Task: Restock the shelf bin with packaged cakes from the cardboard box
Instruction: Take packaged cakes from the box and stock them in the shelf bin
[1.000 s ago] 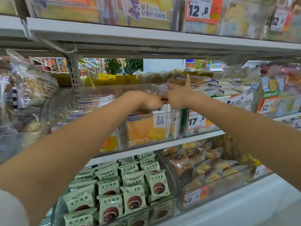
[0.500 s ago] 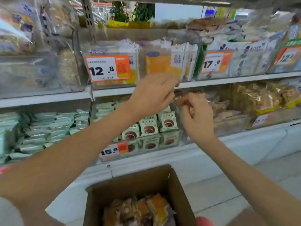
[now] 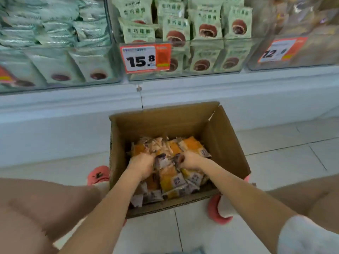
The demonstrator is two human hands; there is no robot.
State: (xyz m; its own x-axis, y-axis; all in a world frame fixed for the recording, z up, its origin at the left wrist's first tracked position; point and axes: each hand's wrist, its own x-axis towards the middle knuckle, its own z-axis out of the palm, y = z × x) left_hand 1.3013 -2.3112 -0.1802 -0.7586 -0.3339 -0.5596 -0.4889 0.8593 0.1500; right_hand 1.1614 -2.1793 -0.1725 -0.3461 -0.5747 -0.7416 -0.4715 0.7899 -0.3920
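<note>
Two hands, left hand (image 3: 141, 165) and right hand (image 3: 189, 160), clutch crinkly plastic-wrapped cakes (image 3: 170, 177) in the cardboard box (image 3: 225, 143).

Open at the top, cardboard box (image 3: 225, 143) with four upright walls hemming any reach to straight down from above. Inside, packaged cakes (image 3: 172, 178) heaped across the floor of it, left hand (image 3: 142, 163) and right hand (image 3: 189, 160) already sunk among them, close together. Bare upper half of the far wall. Shelf ledge (image 3: 183, 94) just behind; shoes (image 3: 98, 175) flanking both sides.
</note>
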